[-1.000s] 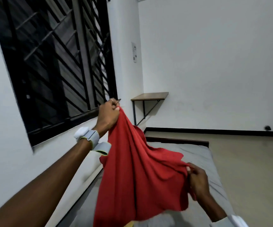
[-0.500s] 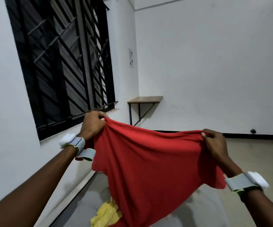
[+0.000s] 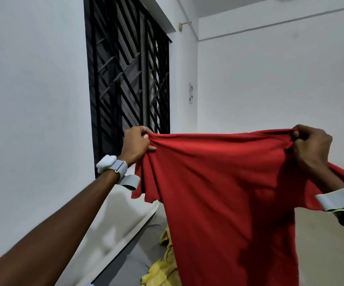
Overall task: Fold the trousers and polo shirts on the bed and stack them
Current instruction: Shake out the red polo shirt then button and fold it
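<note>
A red polo shirt (image 3: 224,193) hangs spread out in the air in front of me, its top edge stretched level between both hands. My left hand (image 3: 136,142) grips the shirt's upper left corner, and my right hand (image 3: 311,145) grips the upper right corner. The cloth drapes down over the bed (image 3: 134,259) and hides most of it. A crumpled yellow garment (image 3: 163,267) lies on the bed below the shirt's left side, partly covered by the red cloth.
A white wall (image 3: 33,120) with a black barred window (image 3: 130,85) runs close along the bed's left side. Another white wall (image 3: 270,79) stands behind the shirt. Beige floor (image 3: 319,244) shows at the lower right.
Both hands have lifted the red shirt higher and pulled its top edge wider apart. My view has tilted upward, so the wall shelf and most of the bed are out of sight.
</note>
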### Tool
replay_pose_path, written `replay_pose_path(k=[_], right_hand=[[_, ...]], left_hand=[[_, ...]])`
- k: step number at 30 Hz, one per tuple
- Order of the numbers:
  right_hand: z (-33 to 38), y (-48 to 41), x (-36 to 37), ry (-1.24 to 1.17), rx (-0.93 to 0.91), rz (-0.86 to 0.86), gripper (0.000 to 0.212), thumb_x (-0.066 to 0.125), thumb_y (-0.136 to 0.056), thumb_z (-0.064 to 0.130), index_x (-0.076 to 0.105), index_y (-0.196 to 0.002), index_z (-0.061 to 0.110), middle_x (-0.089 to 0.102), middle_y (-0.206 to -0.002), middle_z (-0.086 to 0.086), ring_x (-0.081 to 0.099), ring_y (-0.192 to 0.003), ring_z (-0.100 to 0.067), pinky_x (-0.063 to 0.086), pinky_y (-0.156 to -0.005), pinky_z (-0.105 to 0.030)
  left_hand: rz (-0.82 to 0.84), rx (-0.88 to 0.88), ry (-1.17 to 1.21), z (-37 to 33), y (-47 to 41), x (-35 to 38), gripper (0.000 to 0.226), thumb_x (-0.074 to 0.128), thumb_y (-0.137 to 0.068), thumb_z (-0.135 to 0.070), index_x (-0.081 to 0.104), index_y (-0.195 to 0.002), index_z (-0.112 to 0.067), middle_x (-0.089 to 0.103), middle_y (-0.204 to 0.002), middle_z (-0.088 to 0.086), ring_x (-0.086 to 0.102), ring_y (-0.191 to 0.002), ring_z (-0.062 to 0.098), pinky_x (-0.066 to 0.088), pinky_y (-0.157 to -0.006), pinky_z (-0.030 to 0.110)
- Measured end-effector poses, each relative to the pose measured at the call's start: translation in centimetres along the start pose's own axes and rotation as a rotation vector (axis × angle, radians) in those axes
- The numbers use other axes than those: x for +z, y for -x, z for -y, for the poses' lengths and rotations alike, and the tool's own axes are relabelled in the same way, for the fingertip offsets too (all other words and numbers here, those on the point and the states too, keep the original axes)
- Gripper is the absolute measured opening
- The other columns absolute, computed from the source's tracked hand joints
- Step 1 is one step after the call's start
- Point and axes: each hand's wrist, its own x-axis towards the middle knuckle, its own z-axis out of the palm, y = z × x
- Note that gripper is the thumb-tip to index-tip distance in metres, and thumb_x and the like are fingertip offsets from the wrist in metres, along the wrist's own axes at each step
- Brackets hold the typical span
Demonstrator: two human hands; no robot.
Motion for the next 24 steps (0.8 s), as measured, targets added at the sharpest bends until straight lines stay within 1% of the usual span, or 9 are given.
replay_pose_path(k=[2, 4, 8, 10, 12, 15, 19, 22, 24], right_hand=[[0.5, 0.0, 0.4, 0.012, 0.036, 0.026, 0.017, 0.050, -0.086, 0.000, 0.063, -0.074, 0.003, 0.049, -0.061, -0.013, 0.051, -0.064, -0.030, 0.035, -0.056, -0.022], [0.4, 0.1, 0.8, 0.016, 0.089, 0.032, 0.019, 0.055, -0.091, 0.002, 0.071, -0.083, 0.006, 0.064, -0.071, -0.017, 0.063, -0.075, -0.035, 0.044, -0.068, -0.028], [0.0, 1.3, 1.0, 0.125, 0.183, 0.034, 0.016, 0.061, -0.096, 0.018, 0.077, -0.098, 0.015, 0.073, -0.097, -0.019, 0.067, -0.097, -0.042, 0.053, -0.087, -0.046], [-0.2, 1.6, 1.1, 0.123, 0.172, 0.062, 0.015, 0.062, -0.097, 0.022, 0.077, -0.098, 0.019, 0.072, -0.094, -0.016, 0.066, -0.097, -0.041, 0.052, -0.088, -0.046], [-0.7, 1.7, 1.0, 0.106, 0.158, 0.096, 0.014, 0.061, -0.097, 0.024, 0.075, -0.093, 0.021, 0.069, -0.088, -0.011, 0.065, -0.093, -0.038, 0.052, -0.087, -0.044], [-1.2, 1.5, 0.7, 0.055, 0.138, 0.104, 0.016, 0.061, -0.096, 0.030, 0.072, -0.089, 0.022, 0.071, -0.086, -0.007, 0.064, -0.088, -0.034, 0.053, -0.084, -0.044], [-2.8, 1.2, 0.1, 0.076, 0.079, 0.194, 0.037, 0.065, -0.093, 0.052, 0.071, -0.074, 0.021, 0.065, -0.064, 0.001, 0.060, -0.067, -0.024, 0.047, -0.066, -0.039], [-3.9, 1.2, -0.2, 0.030, 0.017, 0.243, 0.036, 0.068, -0.096, 0.038, 0.068, -0.069, 0.014, 0.059, -0.058, -0.010, 0.052, -0.059, -0.022, 0.038, -0.058, -0.036], [-4.4, 1.3, -0.6, 0.001, 0.014, 0.243, 0.029, 0.070, -0.096, 0.022, 0.069, -0.070, 0.010, 0.063, -0.062, -0.014, 0.052, -0.059, -0.019, 0.038, -0.056, -0.026]], left_hand=[[0.066, -0.037, 0.037, 0.3, 0.0, -0.3, 0.027, 0.050, -0.100, 0.005, 0.074, -0.099, -0.006, 0.077, -0.094, 0.013, 0.078, -0.073, 0.014, 0.055, -0.062, 0.012], [0.125, -0.038, 0.028, 0.7, 0.3, -0.6, 0.014, 0.064, -0.098, -0.004, 0.077, -0.099, -0.010, 0.080, -0.093, 0.009, 0.078, -0.076, 0.009, 0.051, -0.066, 0.009], [0.123, -0.028, 0.019, 1.4, 0.8, -0.4, 0.008, 0.083, -0.087, -0.027, 0.081, -0.088, -0.020, 0.078, -0.079, 0.003, 0.077, -0.072, 0.022, 0.064, -0.075, 0.036], [0.006, 0.022, -0.156, 1.6, 0.6, -0.5, 0.006, 0.080, -0.087, -0.034, 0.079, -0.089, -0.028, 0.076, -0.081, -0.007, 0.074, -0.081, 0.020, 0.060, -0.076, 0.036], [-0.118, 0.054, -0.254, 1.5, 0.6, -0.3, 0.007, 0.077, -0.087, -0.038, 0.077, -0.092, -0.033, 0.075, -0.088, -0.010, 0.070, -0.090, 0.018, 0.054, -0.077, 0.034], [-0.216, 0.062, -0.289, 1.4, 0.6, 0.4, 0.011, 0.072, -0.089, -0.043, 0.074, -0.097, -0.035, 0.076, -0.093, -0.004, 0.069, -0.094, 0.026, 0.053, -0.077, 0.038], [-0.249, 0.059, -0.262, 1.4, 0.9, 1.6, 0.012, 0.069, -0.090, -0.044, 0.069, -0.097, -0.034, 0.074, -0.090, -0.003, 0.068, -0.093, 0.031, 0.051, -0.075, 0.039], [-0.231, 0.094, -0.283, 1.7, 1.2, 2.1, 0.012, 0.068, -0.093, -0.042, 0.066, -0.096, -0.030, 0.073, -0.088, -0.003, 0.067, -0.091, 0.028, 0.048, -0.072, 0.038], [-0.189, 0.102, -0.279, 1.5, 1.6, 2.7, 0.011, 0.068, -0.095, -0.038, 0.067, -0.093, -0.027, 0.072, -0.088, -0.003, 0.066, -0.090, 0.027, 0.046, -0.072, 0.038]])
